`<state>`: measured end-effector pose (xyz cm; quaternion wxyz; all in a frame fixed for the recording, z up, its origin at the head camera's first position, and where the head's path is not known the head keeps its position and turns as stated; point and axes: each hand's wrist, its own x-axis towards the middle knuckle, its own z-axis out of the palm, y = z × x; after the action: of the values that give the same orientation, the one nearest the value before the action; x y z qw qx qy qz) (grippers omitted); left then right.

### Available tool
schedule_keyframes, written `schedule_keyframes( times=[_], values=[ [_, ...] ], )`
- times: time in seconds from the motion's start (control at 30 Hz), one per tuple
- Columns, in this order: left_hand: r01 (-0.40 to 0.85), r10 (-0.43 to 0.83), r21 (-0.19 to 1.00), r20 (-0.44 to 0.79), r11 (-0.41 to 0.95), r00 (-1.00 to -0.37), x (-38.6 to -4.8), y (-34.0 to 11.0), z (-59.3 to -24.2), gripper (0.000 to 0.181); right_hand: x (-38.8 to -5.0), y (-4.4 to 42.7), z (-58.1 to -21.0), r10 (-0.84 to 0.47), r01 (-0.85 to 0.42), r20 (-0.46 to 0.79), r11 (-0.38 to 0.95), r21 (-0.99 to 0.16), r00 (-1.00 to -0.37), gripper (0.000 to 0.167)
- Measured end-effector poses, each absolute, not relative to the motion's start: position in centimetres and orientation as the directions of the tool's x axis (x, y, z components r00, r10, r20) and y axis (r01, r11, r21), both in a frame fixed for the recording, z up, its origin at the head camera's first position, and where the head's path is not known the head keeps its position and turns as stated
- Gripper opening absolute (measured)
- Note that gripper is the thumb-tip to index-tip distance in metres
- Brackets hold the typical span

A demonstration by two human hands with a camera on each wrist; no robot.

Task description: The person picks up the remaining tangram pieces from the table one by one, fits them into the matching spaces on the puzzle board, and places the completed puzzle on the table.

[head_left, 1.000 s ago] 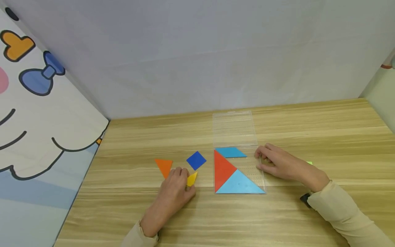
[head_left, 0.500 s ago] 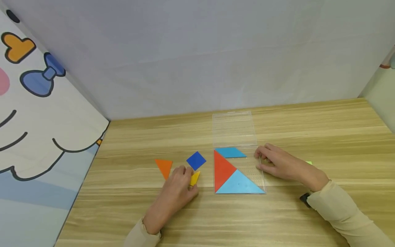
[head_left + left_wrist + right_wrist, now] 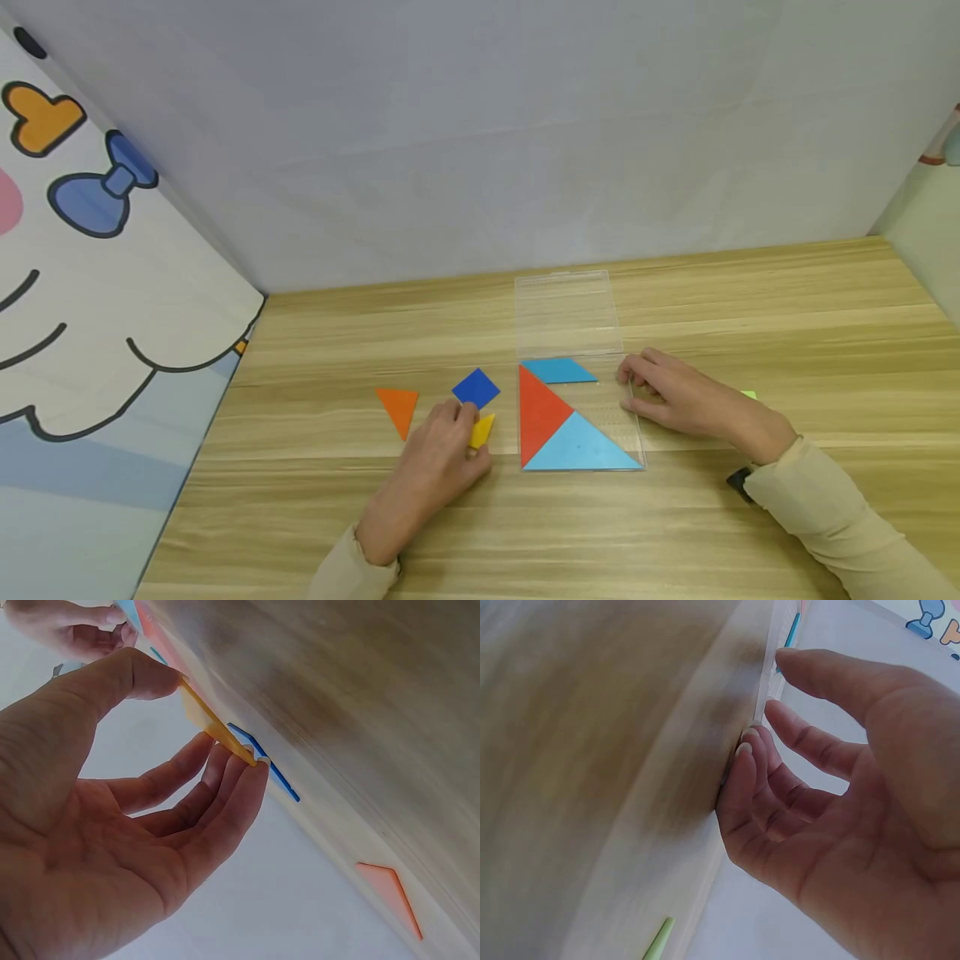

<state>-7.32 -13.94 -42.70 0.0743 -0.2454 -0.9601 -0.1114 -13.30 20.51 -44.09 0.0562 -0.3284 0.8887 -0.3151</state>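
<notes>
My left hand (image 3: 435, 457) pinches a yellow tangram piece (image 3: 483, 431) between thumb and fingertips, partly covering it. In the left wrist view this piece (image 3: 202, 716) is seen nearly edge-on. Beside the fingers lies a dark blue square (image 3: 476, 388), with an orange triangle (image 3: 399, 408) farther left. A clear shallow tray (image 3: 611, 407) holds a red triangle (image 3: 540, 417), a light blue triangle (image 3: 583, 446) and a blue parallelogram (image 3: 558, 370). My right hand (image 3: 682, 400) rests at the tray's right edge with loosely bent fingers; its thumb stands apart in the right wrist view.
Behind the tray, its clear lid (image 3: 567, 317) lies flat on the wooden table (image 3: 322, 500). A light green piece (image 3: 749, 394) shows partly behind the right forearm. A pale wall (image 3: 562, 167) rises at the table's back, and a cartoon-printed panel (image 3: 150, 275) borders the left.
My left hand has moved slightly right with the yellow piece, toward the tray, uncovering more of the orange triangle. My right hand stays at the tray's edge.
</notes>
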Motion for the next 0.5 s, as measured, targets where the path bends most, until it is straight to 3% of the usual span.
schedule_keyframes(
  times=[0.5],
  values=[
    [0.511,0.484,0.174,0.177,0.842,-0.857,-8.3,-12.5,-42.4,0.023,-13.3,20.5,-44.0,-0.621,-0.557,0.120,0.580,-0.594,-0.775,0.019]
  ],
)
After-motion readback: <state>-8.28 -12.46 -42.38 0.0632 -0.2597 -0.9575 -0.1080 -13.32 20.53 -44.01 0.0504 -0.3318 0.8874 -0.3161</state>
